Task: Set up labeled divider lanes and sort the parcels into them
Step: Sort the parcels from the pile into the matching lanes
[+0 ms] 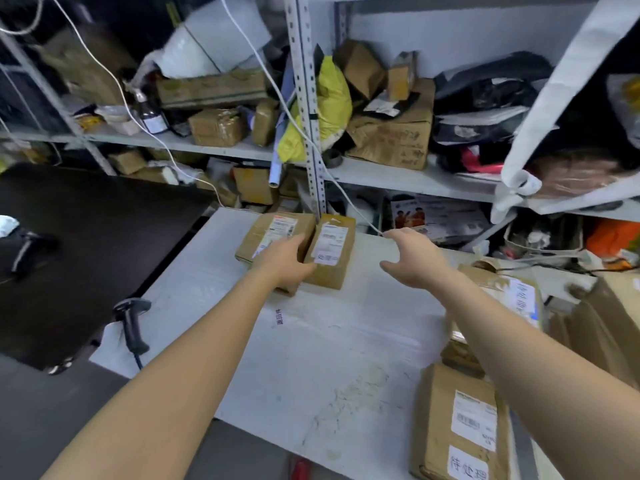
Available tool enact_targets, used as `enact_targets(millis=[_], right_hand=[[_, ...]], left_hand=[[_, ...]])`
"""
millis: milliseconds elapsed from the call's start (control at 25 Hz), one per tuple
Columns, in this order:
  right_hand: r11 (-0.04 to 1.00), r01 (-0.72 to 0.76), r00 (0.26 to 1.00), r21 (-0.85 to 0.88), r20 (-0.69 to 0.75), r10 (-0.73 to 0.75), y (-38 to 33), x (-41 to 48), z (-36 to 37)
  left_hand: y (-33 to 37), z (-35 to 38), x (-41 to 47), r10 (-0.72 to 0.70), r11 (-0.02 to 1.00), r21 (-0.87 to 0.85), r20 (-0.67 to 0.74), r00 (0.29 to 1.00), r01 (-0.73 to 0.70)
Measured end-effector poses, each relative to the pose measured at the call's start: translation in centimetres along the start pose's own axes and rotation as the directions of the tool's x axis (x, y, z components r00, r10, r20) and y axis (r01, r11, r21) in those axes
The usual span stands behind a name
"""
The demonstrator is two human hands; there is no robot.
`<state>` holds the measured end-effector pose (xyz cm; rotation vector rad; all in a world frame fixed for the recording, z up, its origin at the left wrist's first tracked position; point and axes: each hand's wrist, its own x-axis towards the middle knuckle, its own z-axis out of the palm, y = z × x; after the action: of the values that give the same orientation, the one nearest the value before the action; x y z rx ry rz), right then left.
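We cannot read the print on the label of the right-hand parcel [330, 251]; it is too blurred. The left hand [284, 260] covers the near end of the left-hand parcel [273, 233], so we cannot tell how its fingers grip. The right forearm hides most of the stacked parcels [512, 292] at the right of the surface [311, 358]. The bottom edge cuts off the nearest parcel [460, 424]. The shelf [398, 174] contents are blurred and mostly unidentifiable.

Shipping labels [473, 419] on the parcels are too blurred to read.
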<state>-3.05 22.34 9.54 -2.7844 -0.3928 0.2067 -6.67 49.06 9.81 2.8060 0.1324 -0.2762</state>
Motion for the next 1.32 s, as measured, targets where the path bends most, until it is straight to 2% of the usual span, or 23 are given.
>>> enact_targets(millis=[120,280,400,480,600,720,840,1040,1120,1320], right_hand=[[0.999,-0.028,0.998,-0.023,0.05,0.029,-2.9,4.6,2.9],[0.995,-0.097,0.98,0.035,0.177,0.089,-7.5,11.2,7.0],[0.979,-0.138,0.974,0.148,0.197,0.108,-11.2,15.5,10.0],[0.948,-0.177,0.972,0.265,0.198,0.126,-13.6,17.6,12.1],[0.855,-0.308,0.95,0.417,0.185,0.252,-15.8,19.3,14.4],[0.802,-0.404,0.914,0.441,0.15,0.377,-16.4,20.2,15.9],[0.793,-0.45,0.893,0.411,0.18,0.413,-16.9,20.5,16.1],[0.634,-0.474,0.872,0.611,0.224,0.436,-17.8,18.0,16.8],[0.626,-0.447,0.885,0.639,0.214,0.414,-18.2,16.2,17.5],[0.564,-0.384,0.902,0.731,0.167,0.398,-18.1,9.5,17.1]], left_hand=[[-5.8,-0.9,4.6,-0.04,0.996,0.081,-0.029,0.999,0.043],[-13.3,-1.3,10.5,-0.075,0.993,0.093,0.047,0.996,0.07],[-17.9,-0.7,14.3,-0.119,0.993,-0.002,0.081,0.99,0.119],[-20.1,0.2,16.2,-0.137,0.979,-0.128,0.158,0.978,0.157],[-21.0,1.6,17.6,-0.119,0.924,-0.328,0.243,0.963,0.197],[-21.1,2.4,18.5,-0.111,0.879,-0.424,0.266,0.958,0.219],[-21.4,3.0,18.4,-0.119,0.847,-0.477,0.258,0.959,0.234],[-22.0,3.7,15.9,-0.151,0.715,-0.625,0.297,0.943,0.312],[-22.4,3.9,13.6,-0.174,0.713,-0.623,0.288,0.942,0.322],[-19.6,3.0,6.9,-0.203,0.793,-0.543,0.193,0.96,0.277]])
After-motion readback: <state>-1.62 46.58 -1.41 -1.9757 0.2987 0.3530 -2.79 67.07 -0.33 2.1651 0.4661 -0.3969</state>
